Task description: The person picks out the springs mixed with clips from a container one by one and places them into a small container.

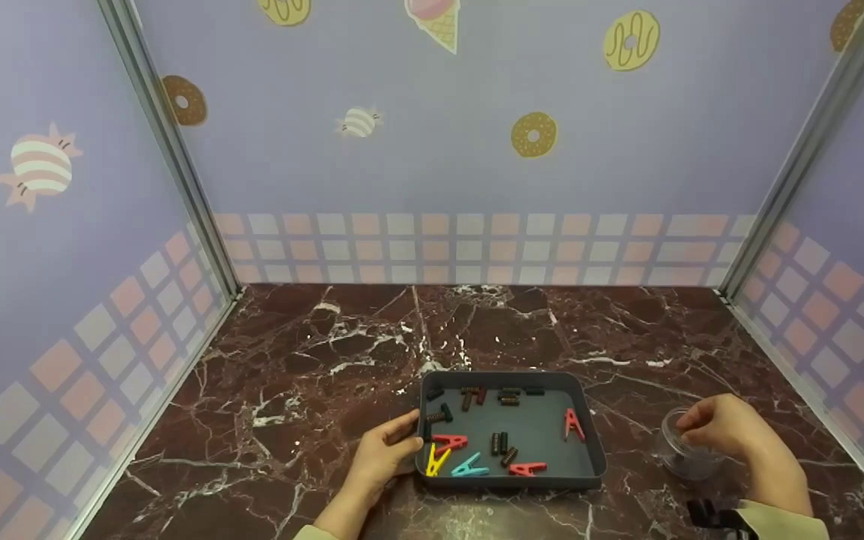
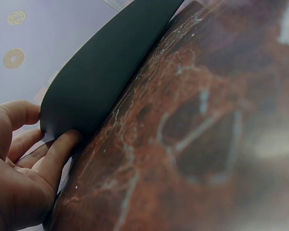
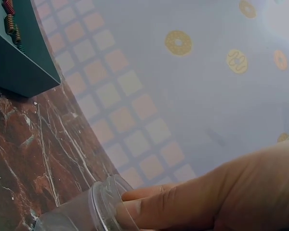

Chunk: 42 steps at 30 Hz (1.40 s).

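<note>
A dark grey rectangular tray lies on the table, holding small dark coil springs and plastic clips: a yellow one, a blue one and several red ones. My left hand holds the tray at its left side, with thumb and fingers against the rim and outer wall. To the right of the tray stands a clear plastic jar. My right hand pinches at the jar's rim, and the thumb overlaps the ridged edge in the right wrist view. Whether anything lies inside the jar is unclear.
The table has a dark red marbled surface. Patterned panels stand behind it and along both sides. Below the right sleeve is a black strap.
</note>
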Available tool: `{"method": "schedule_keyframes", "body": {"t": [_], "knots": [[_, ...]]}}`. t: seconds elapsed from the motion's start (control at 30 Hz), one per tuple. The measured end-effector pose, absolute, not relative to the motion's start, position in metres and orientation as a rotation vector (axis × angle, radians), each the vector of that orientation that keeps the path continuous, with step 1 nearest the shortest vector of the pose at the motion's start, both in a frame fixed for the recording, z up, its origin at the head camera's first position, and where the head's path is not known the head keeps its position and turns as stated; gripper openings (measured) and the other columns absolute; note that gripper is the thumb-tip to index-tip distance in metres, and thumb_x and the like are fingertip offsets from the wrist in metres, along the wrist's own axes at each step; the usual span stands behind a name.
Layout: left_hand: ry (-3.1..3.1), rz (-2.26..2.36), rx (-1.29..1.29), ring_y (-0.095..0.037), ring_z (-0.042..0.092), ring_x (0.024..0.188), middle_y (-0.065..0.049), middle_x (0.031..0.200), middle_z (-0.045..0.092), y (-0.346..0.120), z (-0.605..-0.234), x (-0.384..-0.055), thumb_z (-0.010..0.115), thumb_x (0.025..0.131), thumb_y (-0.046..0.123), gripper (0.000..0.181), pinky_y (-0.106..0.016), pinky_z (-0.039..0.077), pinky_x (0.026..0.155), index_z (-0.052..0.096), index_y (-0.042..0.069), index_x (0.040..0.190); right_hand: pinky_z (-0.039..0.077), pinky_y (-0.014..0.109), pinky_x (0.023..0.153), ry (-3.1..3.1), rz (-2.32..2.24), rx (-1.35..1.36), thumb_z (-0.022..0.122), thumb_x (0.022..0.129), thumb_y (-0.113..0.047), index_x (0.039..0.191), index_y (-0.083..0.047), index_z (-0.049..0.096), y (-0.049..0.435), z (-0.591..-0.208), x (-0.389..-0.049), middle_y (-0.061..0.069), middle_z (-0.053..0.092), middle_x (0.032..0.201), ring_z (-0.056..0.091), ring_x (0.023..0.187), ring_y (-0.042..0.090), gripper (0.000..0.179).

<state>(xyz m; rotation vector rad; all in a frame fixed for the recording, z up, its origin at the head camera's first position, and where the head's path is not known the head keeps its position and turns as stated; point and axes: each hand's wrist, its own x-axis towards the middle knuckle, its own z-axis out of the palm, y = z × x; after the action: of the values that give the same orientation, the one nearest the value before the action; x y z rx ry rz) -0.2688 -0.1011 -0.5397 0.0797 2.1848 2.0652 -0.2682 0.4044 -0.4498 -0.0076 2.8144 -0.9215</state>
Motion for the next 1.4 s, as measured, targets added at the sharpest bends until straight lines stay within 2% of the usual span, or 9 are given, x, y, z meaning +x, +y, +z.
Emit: {"method": "schedule_keyframes", "body": {"t": [0.37,0.6,0.7,0.8,1.0,1.13,1.4], "knots": [[2.138,2.089,0.048,-0.040,0.058,0.134,-0.033,0.152,0.047,-0.101,-0.538,-0.267,0.068,0.093,0.004,0.057,-0.035,0.060,0.098,0.052,-0.004,0.147,0.054,0.033,0.062,2.884,-0.940,0.060,0.075,0.088,-0.013,0.101,0.000,0.076,0.401,-0.441,-0.263,0.008,0.076,0.094,0.066,0.077,0.016,0.018],[2.077,2.105,0.052,-0.038,0.064,0.127,-0.035,0.154,0.042,-0.102,-0.538,-0.266,0.066,0.095,0.005,0.059,-0.040,0.063,0.092,0.048,-0.004,0.150,0.059,0.035,0.069,2.889,-0.998,0.033,0.073,0.092,-0.016,0.107,-0.002,0.075,0.395,-0.438,-0.261,0.010,0.076,0.099,0.068,0.082,0.016,0.021],[2.100,2.087,0.062,-0.042,0.060,0.131,-0.035,0.155,0.042,-0.102,-0.538,-0.266,0.066,0.096,0.006,0.058,-0.042,0.061,0.096,0.049,-0.003,0.150,0.060,0.037,0.073,2.906,-1.013,0.004,0.073,0.093,-0.017,0.108,-0.004,0.076,0.392,-0.437,-0.261,0.010,0.076,0.102,0.069,0.086,0.016,0.020],[2.111,2.078,0.066,-0.044,0.058,0.133,-0.035,0.154,0.042,-0.103,-0.537,-0.266,0.066,0.096,0.007,0.058,-0.043,0.060,0.098,0.049,-0.003,0.150,0.059,0.033,0.073,2.924,-1.026,-0.026,0.073,0.093,-0.017,0.109,-0.005,0.076,0.388,-0.436,-0.262,0.009,0.077,0.103,0.069,0.087,0.015,0.020],[2.069,2.104,0.057,-0.041,0.063,0.127,-0.035,0.155,0.041,-0.102,-0.538,-0.266,0.065,0.096,0.005,0.059,-0.043,0.063,0.091,0.047,-0.004,0.151,0.056,0.024,0.067,2.947,-1.071,-0.110,0.075,0.094,-0.019,0.109,-0.004,0.076,0.380,-0.436,-0.265,0.009,0.078,0.100,0.070,0.083,0.014,0.021],[2.086,2.103,0.058,-0.039,0.064,0.127,-0.035,0.154,0.043,-0.102,-0.538,-0.266,0.066,0.095,0.004,0.059,-0.042,0.062,0.093,0.048,-0.005,0.150,0.056,0.022,0.068,2.971,-1.096,-0.170,0.075,0.094,-0.020,0.108,-0.005,0.077,0.371,-0.437,-0.267,0.009,0.078,0.101,0.070,0.083,0.011,0.021],[2.096,2.105,0.064,-0.040,0.065,0.125,-0.036,0.154,0.043,-0.101,-0.538,-0.267,0.066,0.095,0.005,0.058,-0.040,0.063,0.092,0.048,-0.005,0.150,0.060,0.025,0.069,2.836,-1.314,-0.367,0.077,0.092,-0.018,0.108,-0.001,0.076,0.347,-0.443,-0.273,0.012,0.076,0.100,0.070,0.080,0.009,0.023]]}}
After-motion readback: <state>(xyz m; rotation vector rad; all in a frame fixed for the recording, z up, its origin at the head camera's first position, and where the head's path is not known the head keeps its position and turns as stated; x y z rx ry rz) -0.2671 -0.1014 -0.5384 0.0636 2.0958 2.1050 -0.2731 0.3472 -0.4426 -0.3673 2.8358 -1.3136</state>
